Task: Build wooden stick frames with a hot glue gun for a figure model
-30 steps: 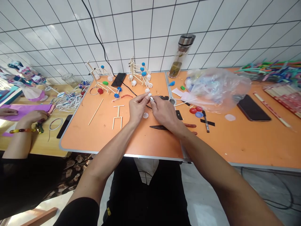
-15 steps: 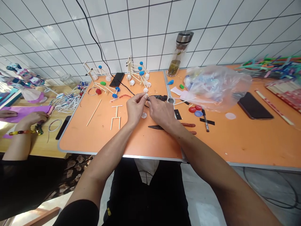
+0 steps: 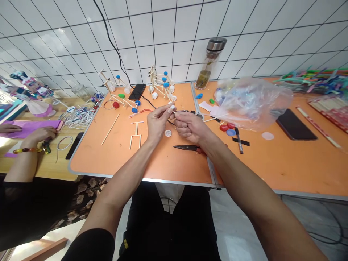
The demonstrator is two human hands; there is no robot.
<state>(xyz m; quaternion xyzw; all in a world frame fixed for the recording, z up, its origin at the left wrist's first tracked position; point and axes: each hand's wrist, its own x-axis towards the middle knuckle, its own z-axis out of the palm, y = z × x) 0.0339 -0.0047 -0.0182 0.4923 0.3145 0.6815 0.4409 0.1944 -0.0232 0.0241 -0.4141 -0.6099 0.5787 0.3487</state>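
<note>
My left hand point(image 3: 158, 121) is closed in a pinch above the orange table, thumb and forefinger on a small white piece point(image 3: 172, 107). Its exact kind is too small to make out. Right beside it my right hand point(image 3: 190, 127) has its fingers curled in and its thumb tip meeting the left fingertips; what it grips is hidden. Below the hands lie a pale round disc point(image 3: 168, 133) and red-handled pliers point(image 3: 186, 147), partly under my right wrist. Left of my left hand is a flat stick frame point(image 3: 135, 136). Behind the hands stands a stick model with blue and white balls point(image 3: 165, 85).
Another stick model point(image 3: 121, 95) stands back left, near a phone point(image 3: 137, 92). A glass bottle point(image 3: 209, 65) and a clear plastic bag point(image 3: 252, 103) are behind to the right. A pen point(image 3: 239, 141) lies right of my forearm. At far left, another person's hands point(image 3: 40, 136) work at purple paper.
My right hand has turned and curled its fingers, drawing slightly right. The white piece now shows at my left fingertips. The view has shifted a little.
</note>
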